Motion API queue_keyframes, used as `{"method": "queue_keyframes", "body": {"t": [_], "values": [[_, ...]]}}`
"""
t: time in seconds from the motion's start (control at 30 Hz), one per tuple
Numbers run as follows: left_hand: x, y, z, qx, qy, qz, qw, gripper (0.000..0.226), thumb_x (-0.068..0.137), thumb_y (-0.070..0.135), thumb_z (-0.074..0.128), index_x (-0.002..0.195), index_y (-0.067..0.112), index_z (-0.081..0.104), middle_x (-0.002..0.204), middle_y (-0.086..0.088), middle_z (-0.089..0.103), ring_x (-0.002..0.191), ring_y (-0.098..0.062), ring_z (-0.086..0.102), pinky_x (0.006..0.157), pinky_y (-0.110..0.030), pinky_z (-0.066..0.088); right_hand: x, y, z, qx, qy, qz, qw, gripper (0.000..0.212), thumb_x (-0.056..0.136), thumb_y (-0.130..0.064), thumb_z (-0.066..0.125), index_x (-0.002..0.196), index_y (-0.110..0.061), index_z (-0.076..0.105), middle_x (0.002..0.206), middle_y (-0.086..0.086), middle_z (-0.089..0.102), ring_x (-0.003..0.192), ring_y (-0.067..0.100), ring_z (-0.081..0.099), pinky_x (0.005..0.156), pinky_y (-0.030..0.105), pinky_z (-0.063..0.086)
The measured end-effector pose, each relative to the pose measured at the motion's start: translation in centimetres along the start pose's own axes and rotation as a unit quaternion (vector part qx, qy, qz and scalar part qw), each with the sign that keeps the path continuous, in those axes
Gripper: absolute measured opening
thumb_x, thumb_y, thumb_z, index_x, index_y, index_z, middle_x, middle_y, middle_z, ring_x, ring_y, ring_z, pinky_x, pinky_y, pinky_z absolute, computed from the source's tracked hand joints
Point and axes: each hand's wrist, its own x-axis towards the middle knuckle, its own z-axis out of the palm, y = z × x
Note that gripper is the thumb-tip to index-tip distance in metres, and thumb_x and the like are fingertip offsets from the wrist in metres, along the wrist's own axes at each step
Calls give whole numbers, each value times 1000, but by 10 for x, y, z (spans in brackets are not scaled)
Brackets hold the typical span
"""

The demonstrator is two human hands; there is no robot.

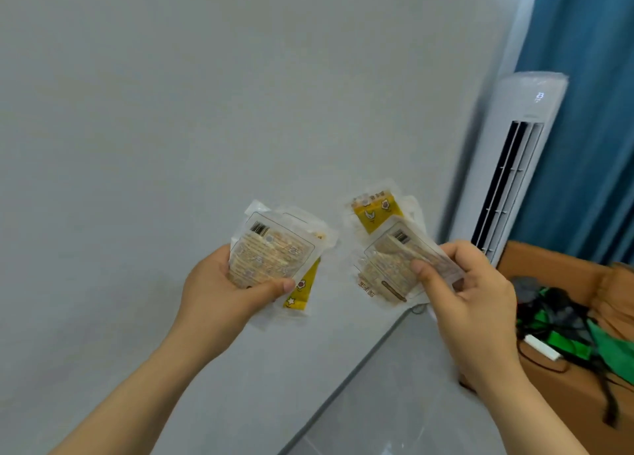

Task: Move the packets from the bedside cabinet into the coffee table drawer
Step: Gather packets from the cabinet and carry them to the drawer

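A: Where are the packets?

B: Off any surface, held up in the air before a plain grey wall (171,111). The left stack (271,259) is two or three flat sachets. A clear-film one shows its printed label and barcode on top, and a yellow one peeps out below. The right stack (387,248) is fanned wider, with a yellow-topped packet behind and a label-side one in front.

A: And the hands?

B: The left hand (223,290) pinches its stack, thumb across the lower front edge and fingers behind. The right hand (470,300) does likewise, thumb pressed on the front packet and fingers curled behind.

A: How will they handle?

B: Light and limp, I'd judge. The film looks slick, so fanned packets may slide apart. Squaring each stack and gripping across the middle, not a corner, seems safer.

A: What's around?

B: A white standing air conditioner (514,166) by a blue curtain (590,111), and a cardboard box (562,399) of green and black oddments at the right. Neither the cabinet nor the drawer is in view.
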Motion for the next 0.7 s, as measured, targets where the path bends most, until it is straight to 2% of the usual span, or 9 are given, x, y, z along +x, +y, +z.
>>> {"method": "queue_keyframes", "body": {"t": [0.1,0.23,0.33,0.4,0.53,0.7], "values": [[-3,27,57,-21,-28,27,999,38,62,18,86,94,27,69,86,13,75,77,-3,71,65,-22,55,13,13,-61,-27,37,-22,999,13,86,-16,66,76,-19,59,80,-9,65,67,16,59,47,29,44],[-7,51,128,-51,-73,50,995,38,62,18,86,95,26,70,88,12,75,80,-4,71,69,-25,57,22,36,-132,-68,77,-18,994,12,86,-17,66,77,-19,60,72,-6,65,67,14,63,46,28,48],[-7,66,179,-65,-115,69,989,37,62,20,85,95,27,69,87,14,74,78,-2,71,62,-19,57,25,50,-175,-100,102,-16,990,10,86,-14,66,78,-15,60,76,-12,67,75,6,64,47,11,44],[-4,74,212,-81,-144,75,983,38,62,20,85,96,26,69,87,14,74,78,-2,71,61,-19,57,27,59,-198,-113,121,-8,986,8,86,-15,65,80,-16,60,82,-15,67,80,1,65,48,6,44],[4,87,277,-118,-200,87,969,38,62,16,85,95,25,69,87,17,74,78,-1,70,57,-12,53,30,81,-239,-147,165,11,975,8,86,-19,65,80,-21,60,82,-14,68,82,2,66,50,17,53],[21,98,349,-167,-269,108,942,38,62,14,84,94,26,68,85,20,73,76,1,70,53,-11,52,44,106,-277,-204,207,18,957,9,87,-17,64,80,-15,60,82,-14,68,79,1,66,49,11,48]]}}
